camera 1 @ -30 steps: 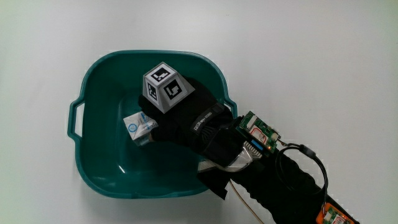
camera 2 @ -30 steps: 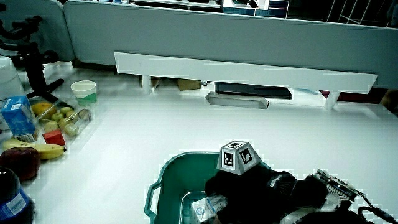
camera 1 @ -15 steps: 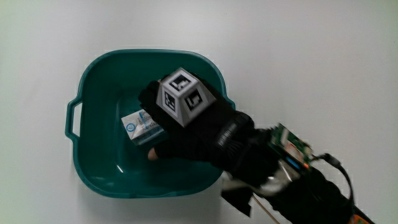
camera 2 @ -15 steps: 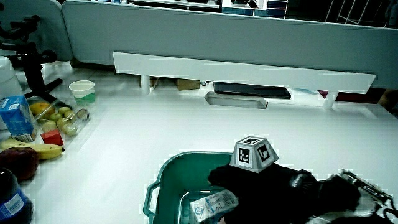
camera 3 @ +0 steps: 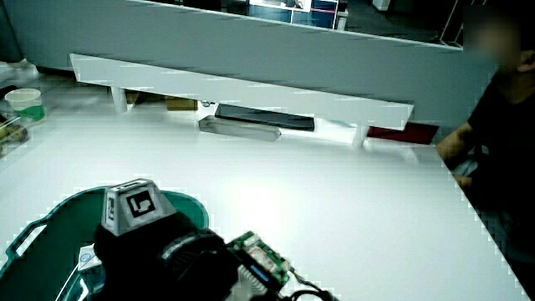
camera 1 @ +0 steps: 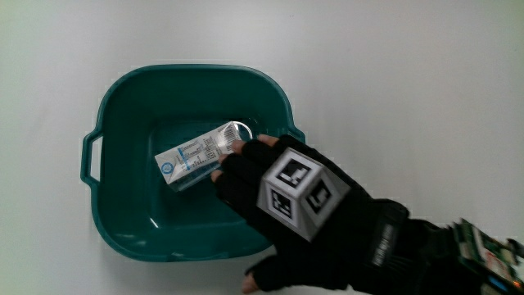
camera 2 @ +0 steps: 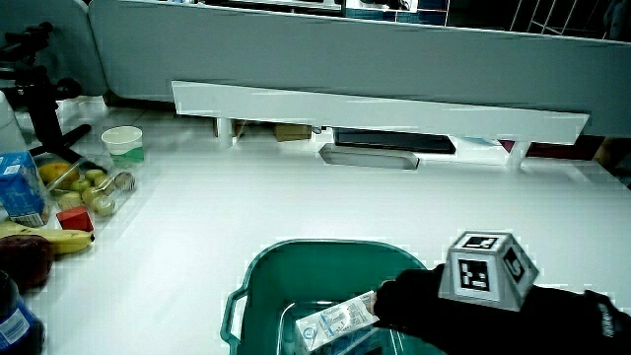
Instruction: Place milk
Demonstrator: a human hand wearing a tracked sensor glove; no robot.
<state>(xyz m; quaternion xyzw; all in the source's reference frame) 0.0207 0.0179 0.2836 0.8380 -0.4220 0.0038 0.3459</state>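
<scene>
Lying flat in the basin (camera 1: 115,106): milk carton (camera 1: 196,153) | hand (camera 1: 286,205) over basin rim, fingers (camera 1: 237,168) loosely touching carton | bare surface (camera 1: 409,82) around.

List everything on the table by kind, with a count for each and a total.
Teal tubs: 1, tub
Milk cartons: 1, carton lying in the tub
Blue cartons: 1, carton at the table's edge
Paper cups: 1, cup
Bananas: 1, banana
Red blocks: 1, block
Total: 6; other items beside the banana are too unclear to count.
</scene>
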